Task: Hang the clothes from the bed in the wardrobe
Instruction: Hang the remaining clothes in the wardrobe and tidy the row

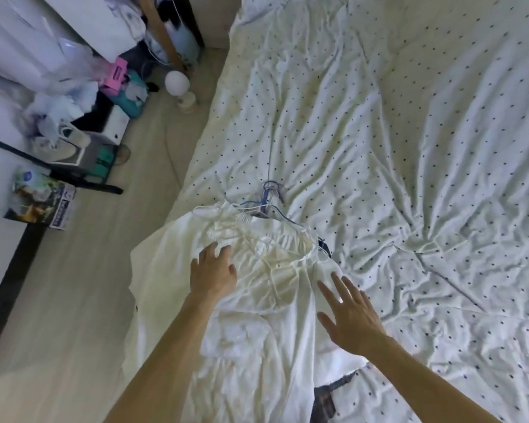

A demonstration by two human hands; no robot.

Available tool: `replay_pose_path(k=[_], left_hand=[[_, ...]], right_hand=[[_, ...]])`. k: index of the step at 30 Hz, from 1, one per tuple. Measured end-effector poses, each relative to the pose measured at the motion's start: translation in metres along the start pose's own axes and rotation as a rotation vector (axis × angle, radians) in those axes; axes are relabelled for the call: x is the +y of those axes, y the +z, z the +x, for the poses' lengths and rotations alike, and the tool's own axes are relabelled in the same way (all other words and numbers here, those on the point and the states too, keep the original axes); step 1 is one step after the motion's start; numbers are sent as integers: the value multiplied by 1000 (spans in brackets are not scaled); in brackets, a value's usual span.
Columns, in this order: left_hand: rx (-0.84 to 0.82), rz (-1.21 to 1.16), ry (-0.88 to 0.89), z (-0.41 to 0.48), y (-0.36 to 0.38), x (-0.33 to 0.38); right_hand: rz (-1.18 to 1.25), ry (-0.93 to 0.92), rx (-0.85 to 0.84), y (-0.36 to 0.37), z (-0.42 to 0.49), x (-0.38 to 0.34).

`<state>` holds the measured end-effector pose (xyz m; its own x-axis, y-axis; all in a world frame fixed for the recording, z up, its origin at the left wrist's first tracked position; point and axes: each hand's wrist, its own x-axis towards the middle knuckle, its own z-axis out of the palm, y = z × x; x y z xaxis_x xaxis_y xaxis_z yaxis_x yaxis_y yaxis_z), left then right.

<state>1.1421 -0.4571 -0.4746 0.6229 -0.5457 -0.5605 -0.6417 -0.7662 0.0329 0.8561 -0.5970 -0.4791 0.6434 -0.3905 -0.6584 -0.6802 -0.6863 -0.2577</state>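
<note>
A white blouse [251, 300] lies spread at the near left corner of the bed [409, 148], which has a white sheet with small dark dots. Its collar points up the bed, and a bundle of blue and white hangers [268, 201] sticks out from under it. A dark denim garment [326, 398] shows beneath the blouse's lower right edge. My left hand [213, 271] rests flat on the blouse's left chest with the fingers straight. Just over the blouse's right side, my right hand [347, 315] has its fingers spread; it holds nothing.
A strip of pale wooden floor [89, 285] runs along the bed's left side. Beyond it are a white globe lamp [177, 87], a pair of shoes on a box [64, 145], a pink box, bags and a printed carton [40, 199].
</note>
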Motion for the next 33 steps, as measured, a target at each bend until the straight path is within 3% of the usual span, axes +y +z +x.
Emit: replay_pose_path(k=[4, 10, 15, 20, 23, 27, 33], left_hand=[[97, 36, 55, 72, -7, -6], [-3, 39, 147, 147, -11, -10], [192, 86, 144, 174, -13, 15], [41, 267, 103, 190, -13, 34], [200, 239, 172, 187, -19, 28], [451, 56, 312, 161, -29, 17], [661, -283, 380, 84, -63, 21]], right_hand=[[14, 28, -70, 18, 49, -5], [54, 47, -99, 36, 63, -6], [114, 57, -102, 35, 54, 2], [150, 79, -99, 39, 50, 6], [178, 85, -79, 33, 49, 4], [271, 110, 73, 21, 34, 3], [464, 219, 568, -22, -7, 9]])
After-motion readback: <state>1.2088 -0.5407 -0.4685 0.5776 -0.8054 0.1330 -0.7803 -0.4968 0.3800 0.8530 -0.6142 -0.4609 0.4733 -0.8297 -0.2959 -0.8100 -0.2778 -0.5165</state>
